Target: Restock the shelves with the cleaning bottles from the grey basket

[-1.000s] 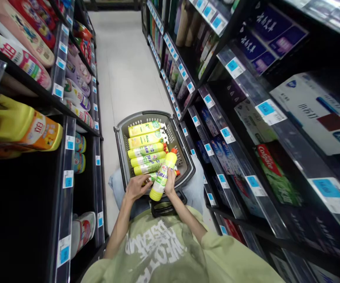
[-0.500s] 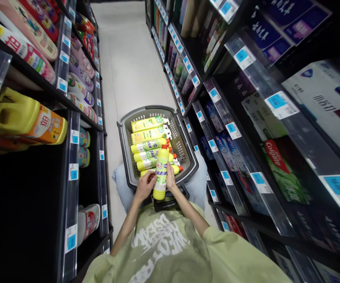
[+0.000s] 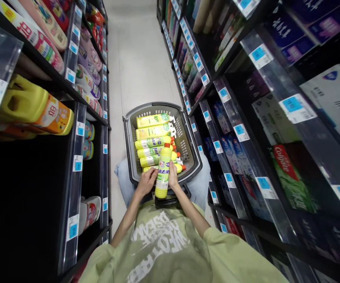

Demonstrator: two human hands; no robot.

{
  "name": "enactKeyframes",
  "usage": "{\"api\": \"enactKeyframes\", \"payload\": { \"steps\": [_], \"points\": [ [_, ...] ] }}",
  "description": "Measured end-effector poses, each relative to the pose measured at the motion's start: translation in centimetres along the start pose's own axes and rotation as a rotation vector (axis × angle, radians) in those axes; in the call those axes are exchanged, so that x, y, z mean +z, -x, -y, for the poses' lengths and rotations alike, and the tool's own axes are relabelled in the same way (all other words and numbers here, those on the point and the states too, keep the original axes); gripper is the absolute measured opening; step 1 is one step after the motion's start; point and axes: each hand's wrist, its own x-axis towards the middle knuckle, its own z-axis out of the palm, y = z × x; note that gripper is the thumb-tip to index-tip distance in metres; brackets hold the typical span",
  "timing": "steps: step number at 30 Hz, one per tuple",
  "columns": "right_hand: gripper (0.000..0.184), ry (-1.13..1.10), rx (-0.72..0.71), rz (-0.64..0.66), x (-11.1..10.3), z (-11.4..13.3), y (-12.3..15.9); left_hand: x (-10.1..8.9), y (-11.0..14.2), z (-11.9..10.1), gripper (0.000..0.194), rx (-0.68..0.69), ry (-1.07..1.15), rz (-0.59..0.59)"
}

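Shelves (image 3: 73, 196) stand close. Over the near edge of the basket (image 3: 184, 135), the right hand (image 3: 173, 176) grips a bottle (image 3: 162, 175); left hand (image 3: 146, 182), can't tell. A loose hold could drop it.

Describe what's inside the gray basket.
Yellow bottles lie inside, some with white pump tops, others with red caps. The held bottle partly covers some behind it; whatever lies beneath them can't be seen.
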Motion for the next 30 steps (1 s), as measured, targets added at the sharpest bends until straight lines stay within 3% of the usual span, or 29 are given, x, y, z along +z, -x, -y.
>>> {"api": "enactKeyframes", "payload": {
  "steps": [30],
  "points": [
    [0.054, -0.003, 0.022, 0.005, -0.3, -1.2, 0.0, 0.1, 0.2, -0.1, 0.035, 0.017, -0.029, -0.012]
  ]
}}
